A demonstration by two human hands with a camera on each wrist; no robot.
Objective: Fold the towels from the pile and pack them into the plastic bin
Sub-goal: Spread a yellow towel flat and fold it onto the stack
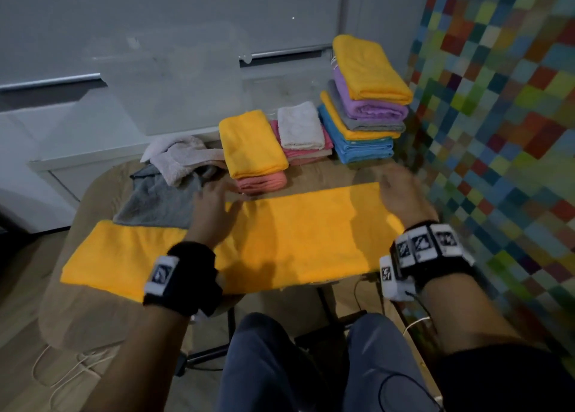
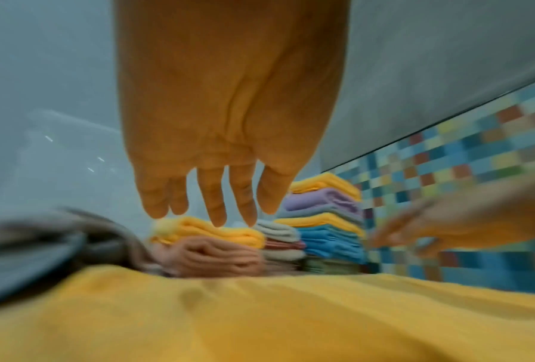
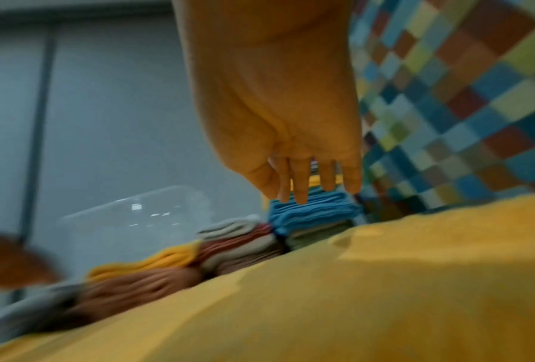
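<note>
A long yellow towel (image 1: 280, 240) lies flat across the small table, folded into a strip. My left hand (image 1: 214, 203) hovers over its far edge near the middle, fingers (image 2: 216, 203) straight and holding nothing. My right hand (image 1: 401, 190) hovers over the towel's far right end, fingers (image 3: 303, 181) hanging straight, also empty. The clear plastic bin (image 1: 174, 84) stands behind the table at the back left. An unfolded pile of grey and pale pink towels (image 1: 174, 178) lies at the left, partly on the yellow towel.
Folded towels stand at the back: a yellow one on a salmon one (image 1: 252, 144), a white one on pink ones (image 1: 300, 125), and a tall stack topped with yellow (image 1: 367, 94). A checkered wall (image 1: 497, 116) is close on the right. My knees are below the table.
</note>
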